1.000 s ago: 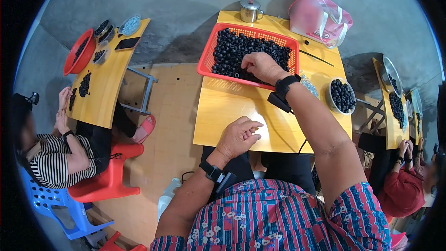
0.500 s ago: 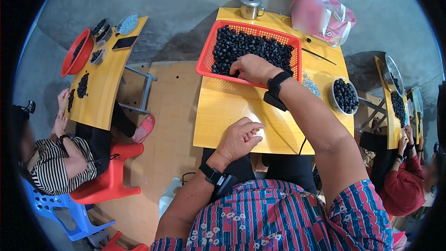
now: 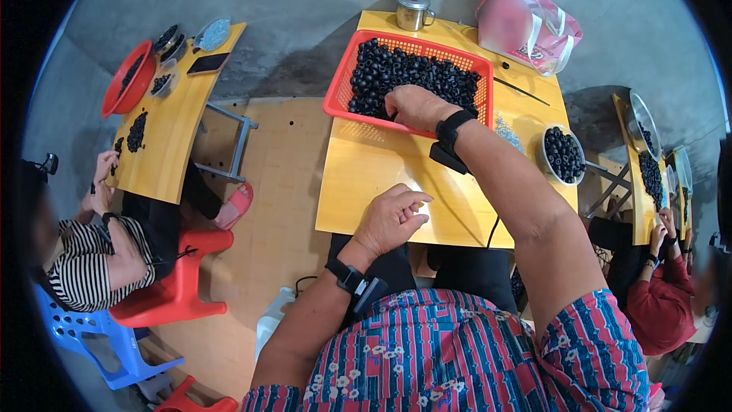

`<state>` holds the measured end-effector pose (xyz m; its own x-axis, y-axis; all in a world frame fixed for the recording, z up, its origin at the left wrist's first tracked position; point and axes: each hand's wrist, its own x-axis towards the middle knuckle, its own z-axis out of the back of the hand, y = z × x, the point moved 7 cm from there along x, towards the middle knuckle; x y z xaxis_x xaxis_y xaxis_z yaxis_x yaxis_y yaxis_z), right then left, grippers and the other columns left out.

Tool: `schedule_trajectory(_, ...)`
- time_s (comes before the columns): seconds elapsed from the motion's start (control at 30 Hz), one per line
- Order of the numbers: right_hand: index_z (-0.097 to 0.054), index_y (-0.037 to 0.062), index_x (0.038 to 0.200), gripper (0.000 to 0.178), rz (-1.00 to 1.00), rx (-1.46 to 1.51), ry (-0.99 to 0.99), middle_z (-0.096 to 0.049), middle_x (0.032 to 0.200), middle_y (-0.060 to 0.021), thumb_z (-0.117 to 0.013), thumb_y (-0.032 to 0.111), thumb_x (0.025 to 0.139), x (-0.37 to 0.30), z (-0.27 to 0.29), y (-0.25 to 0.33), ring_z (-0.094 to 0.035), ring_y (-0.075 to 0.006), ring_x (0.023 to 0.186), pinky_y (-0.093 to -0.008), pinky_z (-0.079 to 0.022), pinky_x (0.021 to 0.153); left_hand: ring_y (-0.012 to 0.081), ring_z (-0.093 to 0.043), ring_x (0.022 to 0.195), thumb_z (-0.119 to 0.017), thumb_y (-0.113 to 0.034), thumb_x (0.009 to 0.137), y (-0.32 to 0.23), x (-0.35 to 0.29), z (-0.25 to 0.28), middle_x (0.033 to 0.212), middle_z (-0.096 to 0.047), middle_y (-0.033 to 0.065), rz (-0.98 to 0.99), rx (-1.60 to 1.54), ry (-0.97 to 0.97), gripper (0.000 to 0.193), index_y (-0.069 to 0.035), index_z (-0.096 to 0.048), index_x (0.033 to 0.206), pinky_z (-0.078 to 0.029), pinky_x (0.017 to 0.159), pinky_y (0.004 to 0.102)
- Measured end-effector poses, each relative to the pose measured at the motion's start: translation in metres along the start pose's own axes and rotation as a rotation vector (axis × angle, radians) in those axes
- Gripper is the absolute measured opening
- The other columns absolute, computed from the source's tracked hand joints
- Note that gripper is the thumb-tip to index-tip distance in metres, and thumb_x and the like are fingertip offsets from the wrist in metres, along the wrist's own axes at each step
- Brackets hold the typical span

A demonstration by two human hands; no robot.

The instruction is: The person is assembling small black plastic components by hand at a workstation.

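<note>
My right hand (image 3: 422, 107) reaches over the near rim of a red plastic basket (image 3: 332, 104). Its fingers bend down among small round black pieces (image 3: 374, 80), several with holes, that fill the basket. The fingertips are hidden there, so what they grip does not show. Over the near part of the yellow table (image 3: 358, 191) is my left hand (image 3: 393, 220), its fingers loosely curled and its thumb apart from the index finger. I see nothing in it. Right of the basket, a white bowl (image 3: 564, 154) holds more black pieces, near a scatter of small clear bits (image 3: 506, 134).
A lidded metal mug (image 3: 412, 12), a pink bag (image 3: 543, 30) and a thin dark rod (image 3: 522, 91) lie toward the table's far side. People work at tables on both sides. A red stool (image 3: 179, 278) and a blue chair (image 3: 114, 351) stand on the left.
My right hand stays in the basket, having shifted slightly right among the black pieces. My left hand has moved very little, its fingers a bit more curled. The view has shifted slightly.
</note>
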<state>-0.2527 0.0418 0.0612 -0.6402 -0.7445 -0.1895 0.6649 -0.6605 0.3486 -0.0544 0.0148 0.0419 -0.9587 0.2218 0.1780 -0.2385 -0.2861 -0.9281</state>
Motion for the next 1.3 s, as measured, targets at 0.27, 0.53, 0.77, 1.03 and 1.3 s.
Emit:
schedule_trajectory(0.27,-0.062,-0.0001,0.091,0.014,0.038,0.436,-0.414,-0.063,0.079,-0.0068,-0.069,0.003,0.078,-0.046,0.034,-0.003,-0.059,-0.0140,0.070,-0.0275,-0.049,0.066,0.0056,-0.049,0.062,-0.069,-0.001,0.075,0.001,-0.001,0.001,0.077,-0.052,-0.0005,0.026,-0.035,-0.022,0.029,-0.006,-0.070,0.103,-0.045,0.060,0.0189)
schedule_trajectory(0.53,-0.062,0.0035,0.101,0.014,0.025,1.594,-0.330,-0.062,0.086,0.0016,-0.063,0.002,0.088,-0.168,0.008,0.025,-0.058,-0.0073,0.069,-0.0209,-0.049,0.066,0.0038,-0.048,0.066,-0.067,0.002,0.079,0.004,0.000,0.007,0.077,-0.050,-0.0036,0.063,-0.185,-0.070,0.026,-0.004,-0.069,0.104,-0.043,0.062,0.0177)
schedule_trajectory(0.77,-0.063,0.0025,0.100,0.013,-0.038,1.593,-0.468,-0.062,0.088,0.0012,-0.065,0.002,0.087,-0.223,-0.036,0.028,-0.059,-0.0071,0.070,-0.0210,-0.049,0.067,0.0063,-0.053,0.073,-0.065,-0.009,0.089,0.012,-0.007,-0.017,0.086,-0.057,-0.0005,0.167,-0.591,-0.100,0.026,0.001,-0.064,0.113,-0.046,0.068,0.0203)
schedule_trajectory(1.03,-0.063,0.0018,0.094,0.013,-0.033,1.323,-0.702,-0.061,0.086,0.0010,-0.068,-0.003,0.082,-0.252,-0.045,0.040,-0.057,-0.0048,0.072,-0.0192,-0.050,0.065,0.0097,-0.057,0.078,-0.064,-0.011,0.092,-0.005,-0.021,-0.052,0.096,-0.063,0.0041,0.251,-0.785,-0.029,0.027,0.000,-0.061,0.117,-0.050,0.073,0.0243)
schedule_trajectory(1.3,-0.064,0.0029,0.087,0.015,-0.113,1.214,-0.760,-0.057,0.081,0.0010,-0.074,0.001,0.077,-0.258,-0.064,0.041,-0.054,-0.0041,0.070,-0.0193,-0.046,0.062,0.0107,-0.057,0.082,-0.059,-0.009,0.094,0.009,-0.030,-0.067,0.099,-0.062,0.0038,0.371,-1.138,0.011,0.025,-0.003,-0.059,0.118,-0.051,0.075,0.0248)
